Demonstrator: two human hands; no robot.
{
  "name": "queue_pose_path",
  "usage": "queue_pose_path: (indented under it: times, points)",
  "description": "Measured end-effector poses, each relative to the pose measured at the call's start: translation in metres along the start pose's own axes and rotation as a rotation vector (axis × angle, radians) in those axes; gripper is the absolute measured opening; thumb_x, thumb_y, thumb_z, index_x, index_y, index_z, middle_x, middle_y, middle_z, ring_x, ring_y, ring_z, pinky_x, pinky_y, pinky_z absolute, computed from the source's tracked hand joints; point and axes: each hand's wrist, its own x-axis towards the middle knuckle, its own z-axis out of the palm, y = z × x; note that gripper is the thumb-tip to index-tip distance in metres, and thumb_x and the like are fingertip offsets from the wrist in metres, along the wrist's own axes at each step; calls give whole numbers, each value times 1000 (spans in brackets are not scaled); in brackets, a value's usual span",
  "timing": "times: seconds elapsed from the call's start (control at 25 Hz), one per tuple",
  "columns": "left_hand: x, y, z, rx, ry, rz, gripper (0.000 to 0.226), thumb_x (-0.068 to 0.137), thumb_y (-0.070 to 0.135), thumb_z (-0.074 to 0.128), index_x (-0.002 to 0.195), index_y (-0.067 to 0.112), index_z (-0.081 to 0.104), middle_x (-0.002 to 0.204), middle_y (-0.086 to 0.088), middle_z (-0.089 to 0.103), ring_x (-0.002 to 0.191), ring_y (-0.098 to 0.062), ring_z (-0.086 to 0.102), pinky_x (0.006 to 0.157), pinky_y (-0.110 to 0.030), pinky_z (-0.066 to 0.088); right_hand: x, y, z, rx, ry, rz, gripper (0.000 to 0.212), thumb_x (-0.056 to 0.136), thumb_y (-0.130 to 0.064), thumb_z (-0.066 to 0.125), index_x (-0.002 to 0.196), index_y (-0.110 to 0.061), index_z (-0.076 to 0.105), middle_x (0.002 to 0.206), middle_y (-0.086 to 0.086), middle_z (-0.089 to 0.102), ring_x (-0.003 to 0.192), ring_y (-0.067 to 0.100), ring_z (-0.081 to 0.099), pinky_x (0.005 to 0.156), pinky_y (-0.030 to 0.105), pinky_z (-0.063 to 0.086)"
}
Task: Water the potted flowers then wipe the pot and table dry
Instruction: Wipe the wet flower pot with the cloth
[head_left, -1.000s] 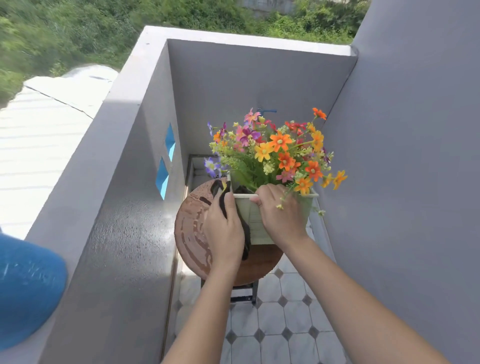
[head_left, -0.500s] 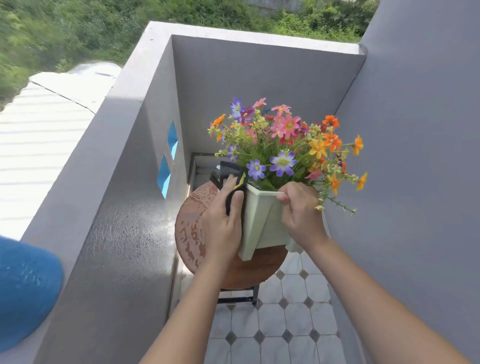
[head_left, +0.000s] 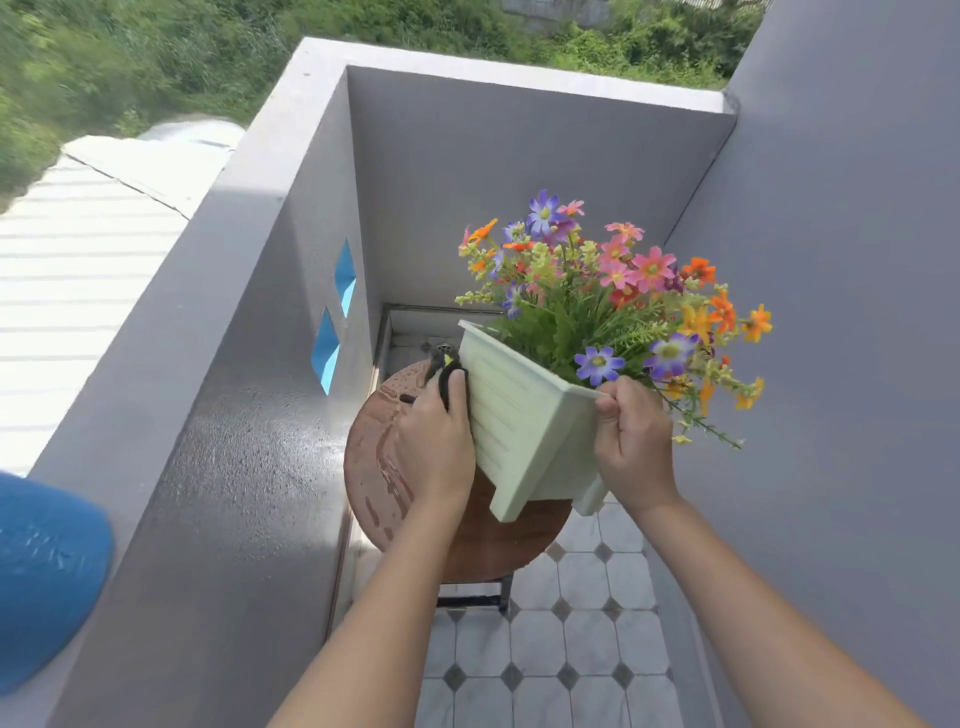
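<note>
A pale green square pot (head_left: 524, 415) full of colourful flowers (head_left: 613, 291) is tilted to the right above a small round brown table (head_left: 374, 467). My right hand (head_left: 634, 447) grips the pot's near rim corner. My left hand (head_left: 436, 441) presses a dark cloth (head_left: 448, 370) against the pot's left side wall. The table top shows wet streaks and drops on its left part. Most of the cloth is hidden under my left hand.
A grey parapet wall (head_left: 208, 415) runs along the left, with a blue object (head_left: 47, 577) resting on its top at the near left. A grey wall (head_left: 831, 364) closes the right. The floor is tiled (head_left: 561, 649). A drain (head_left: 443, 347) sits in the far corner.
The pot has been turned and tipped further to the right, showing a different side. My left hand with the cloth has stayed against the pot's left wall.
</note>
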Motion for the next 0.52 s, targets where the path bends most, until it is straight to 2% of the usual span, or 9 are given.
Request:
queue_pose_path:
  times: [0.16, 0.24, 0.32, 0.4, 0.44, 0.52]
  points:
    - [-50, 19, -9, -118, 17, 276, 58, 91, 56, 33, 117, 15, 66, 108, -6, 72, 98, -21, 63, 75, -25, 40, 4, 2, -1, 8, -3, 19, 63, 101, -40, 18, 64, 0, 48, 66, -4, 37, 59, 10, 30, 60, 19, 19]
    - [-37, 33, -8, -142, 18, 339, 54, 94, 52, 34, 120, 15, 64, 113, -7, 70, 104, -20, 61, 79, -26, 40, 3, 1, -2, -4, 3, -2, 64, 101, -40, 19, 64, 2, 49, 66, -4, 38, 59, 13, 34, 59, 19, 18]
    - [-14, 34, -3, -58, 9, 199, 46, 97, 46, 34, 124, 20, 60, 115, -7, 69, 106, -29, 60, 81, -33, 40, -1, -1, -4, -2, 0, 2, 60, 101, -39, 20, 64, -1, 48, 66, -5, 37, 59, 10, 29, 59, 18, 17]
    - [3, 22, -2, 10, 3, -4, 47, 99, 44, 29, 117, 14, 61, 109, -13, 67, 104, -35, 57, 79, -36, 38, -4, -5, -4, -22, -1, -26, 44, 102, -33, 25, 68, -10, 42, 66, -7, 33, 59, 5, 21, 58, 19, 15]
    - [3, 18, -4, 40, -5, -77, 49, 99, 43, 28, 111, 9, 62, 106, -17, 67, 103, -37, 56, 80, -37, 37, -5, -7, -3, -47, 8, -43, 34, 101, -27, 30, 69, -16, 35, 65, -8, 30, 58, 8, 20, 57, 20, 12]
    - [-12, 18, -12, 114, -36, -121, 50, 100, 42, 28, 108, 7, 63, 103, -21, 67, 101, -37, 56, 80, -38, 37, -5, -10, 1, -72, 7, -42, 29, 98, -22, 34, 69, -21, 29, 62, -7, 30, 56, 15, 24, 57, 24, 11]
